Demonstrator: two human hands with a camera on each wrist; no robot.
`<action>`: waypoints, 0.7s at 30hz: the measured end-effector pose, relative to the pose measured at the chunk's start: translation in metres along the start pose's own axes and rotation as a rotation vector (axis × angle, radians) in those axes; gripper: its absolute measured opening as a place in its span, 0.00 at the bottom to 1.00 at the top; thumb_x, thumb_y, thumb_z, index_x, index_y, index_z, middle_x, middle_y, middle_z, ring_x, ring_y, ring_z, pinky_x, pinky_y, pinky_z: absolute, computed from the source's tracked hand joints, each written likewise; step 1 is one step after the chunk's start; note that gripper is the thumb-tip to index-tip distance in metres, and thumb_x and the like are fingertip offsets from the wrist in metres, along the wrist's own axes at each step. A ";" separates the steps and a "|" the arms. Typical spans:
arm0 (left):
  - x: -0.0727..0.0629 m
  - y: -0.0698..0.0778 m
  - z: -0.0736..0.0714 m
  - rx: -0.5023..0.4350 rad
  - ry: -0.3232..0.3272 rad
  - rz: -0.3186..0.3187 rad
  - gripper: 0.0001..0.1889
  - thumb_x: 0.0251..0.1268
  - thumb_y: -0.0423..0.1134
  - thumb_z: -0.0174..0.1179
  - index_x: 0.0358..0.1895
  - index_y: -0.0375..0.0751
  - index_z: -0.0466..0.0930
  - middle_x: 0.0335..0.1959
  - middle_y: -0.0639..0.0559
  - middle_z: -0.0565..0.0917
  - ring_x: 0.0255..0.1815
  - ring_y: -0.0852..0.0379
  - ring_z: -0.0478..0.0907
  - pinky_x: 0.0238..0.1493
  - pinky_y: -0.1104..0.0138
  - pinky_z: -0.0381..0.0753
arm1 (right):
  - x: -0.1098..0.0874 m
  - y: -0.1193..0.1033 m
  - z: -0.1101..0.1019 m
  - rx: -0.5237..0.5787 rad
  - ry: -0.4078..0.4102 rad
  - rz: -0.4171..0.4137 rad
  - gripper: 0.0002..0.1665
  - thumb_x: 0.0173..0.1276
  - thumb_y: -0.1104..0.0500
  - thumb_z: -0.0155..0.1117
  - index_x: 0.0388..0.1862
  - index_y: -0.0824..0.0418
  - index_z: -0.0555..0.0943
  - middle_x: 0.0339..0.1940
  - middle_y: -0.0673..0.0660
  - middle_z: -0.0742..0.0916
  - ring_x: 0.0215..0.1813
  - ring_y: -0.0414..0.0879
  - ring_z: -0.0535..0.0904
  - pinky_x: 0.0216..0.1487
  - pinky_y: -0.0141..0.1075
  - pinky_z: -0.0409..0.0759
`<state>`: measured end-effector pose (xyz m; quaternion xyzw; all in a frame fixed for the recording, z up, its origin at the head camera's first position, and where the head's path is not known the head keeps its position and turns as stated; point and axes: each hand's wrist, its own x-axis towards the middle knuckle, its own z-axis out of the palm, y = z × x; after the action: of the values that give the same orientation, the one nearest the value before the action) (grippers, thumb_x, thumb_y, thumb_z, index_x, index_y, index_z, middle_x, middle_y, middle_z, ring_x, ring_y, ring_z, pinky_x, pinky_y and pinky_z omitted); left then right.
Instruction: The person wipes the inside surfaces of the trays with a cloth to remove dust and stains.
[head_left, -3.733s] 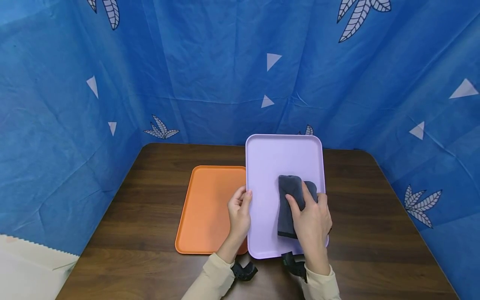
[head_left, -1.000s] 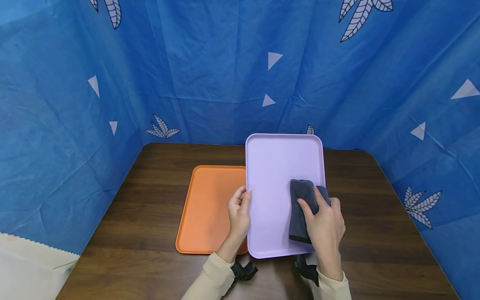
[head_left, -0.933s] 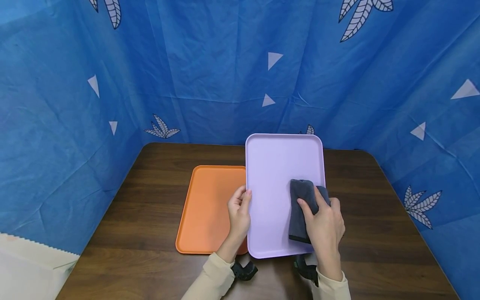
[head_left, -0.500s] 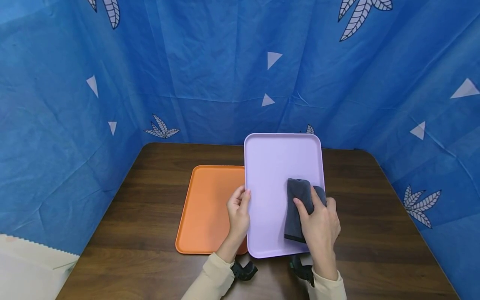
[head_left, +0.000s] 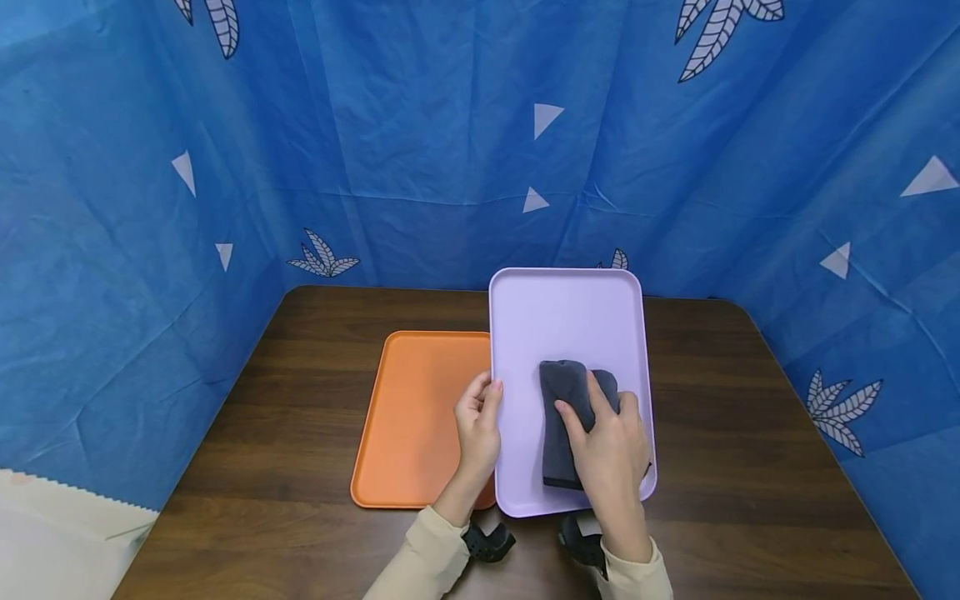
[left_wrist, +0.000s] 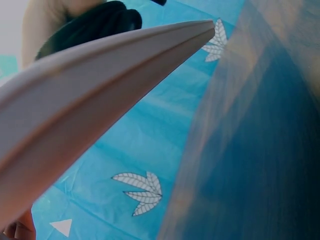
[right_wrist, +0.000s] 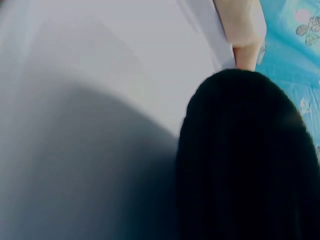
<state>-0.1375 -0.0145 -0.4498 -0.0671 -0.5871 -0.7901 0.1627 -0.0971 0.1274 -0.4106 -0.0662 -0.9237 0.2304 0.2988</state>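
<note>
A lilac tray point(head_left: 566, 321) is held up off the table, tilted toward the head camera. My left hand point(head_left: 478, 425) grips its left edge, thumb on the front and fingers behind. In my right hand point(head_left: 611, 450) is a folded dark grey cloth point(head_left: 561, 450), pinched between thumb and fingers against the tray's lower middle. The left wrist view shows the tray's rim point(left_wrist: 100, 75) edge-on, with the cloth point(left_wrist: 95, 25) beyond it. Up close in the right wrist view, the cloth point(right_wrist: 245, 160) looks nearly black against the tray's face point(right_wrist: 100, 60).
An orange tray point(head_left: 420, 417) lies flat on the brown wooden table point(head_left: 750, 467), partly behind the lilac one. Blue patterned curtains point(head_left: 420, 125) enclose the back and sides. A pale cloth point(head_left: 60, 533) with a zigzag edge shows at lower left.
My right hand has slid the cloth leftward across the lilac tray, from near its right edge to the middle. My left hand and the tray have barely moved.
</note>
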 end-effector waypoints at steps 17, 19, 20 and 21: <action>-0.001 -0.002 0.001 0.020 -0.037 0.058 0.15 0.75 0.29 0.46 0.50 0.18 0.76 0.23 0.63 0.74 0.30 0.68 0.72 0.34 0.76 0.71 | -0.017 -0.038 0.010 -0.014 0.044 -0.220 0.36 0.48 0.49 0.81 0.56 0.60 0.83 0.37 0.68 0.80 0.30 0.57 0.78 0.24 0.47 0.74; -0.001 -0.002 0.000 0.026 -0.035 0.048 0.15 0.75 0.30 0.46 0.50 0.18 0.76 0.24 0.63 0.74 0.30 0.68 0.72 0.34 0.77 0.71 | -0.019 -0.039 0.012 -0.015 0.053 -0.231 0.36 0.48 0.49 0.81 0.56 0.61 0.83 0.37 0.69 0.80 0.29 0.58 0.78 0.23 0.47 0.74; -0.001 -0.002 0.000 0.029 -0.033 0.044 0.15 0.75 0.30 0.46 0.50 0.19 0.76 0.25 0.63 0.75 0.32 0.68 0.73 0.34 0.76 0.72 | -0.019 -0.040 0.012 -0.014 0.057 -0.235 0.36 0.47 0.49 0.82 0.56 0.61 0.83 0.37 0.69 0.80 0.29 0.58 0.78 0.23 0.46 0.74; -0.001 -0.002 0.000 0.031 -0.030 0.040 0.15 0.75 0.30 0.46 0.51 0.19 0.76 0.26 0.63 0.77 0.33 0.68 0.74 0.35 0.76 0.72 | -0.019 -0.040 0.013 -0.014 0.060 -0.238 0.36 0.47 0.49 0.82 0.56 0.61 0.83 0.37 0.69 0.80 0.29 0.58 0.78 0.23 0.46 0.74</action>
<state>-0.1374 -0.0139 -0.4516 -0.0883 -0.6003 -0.7764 0.1706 -0.0881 0.0817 -0.4111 0.0348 -0.9173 0.1847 0.3509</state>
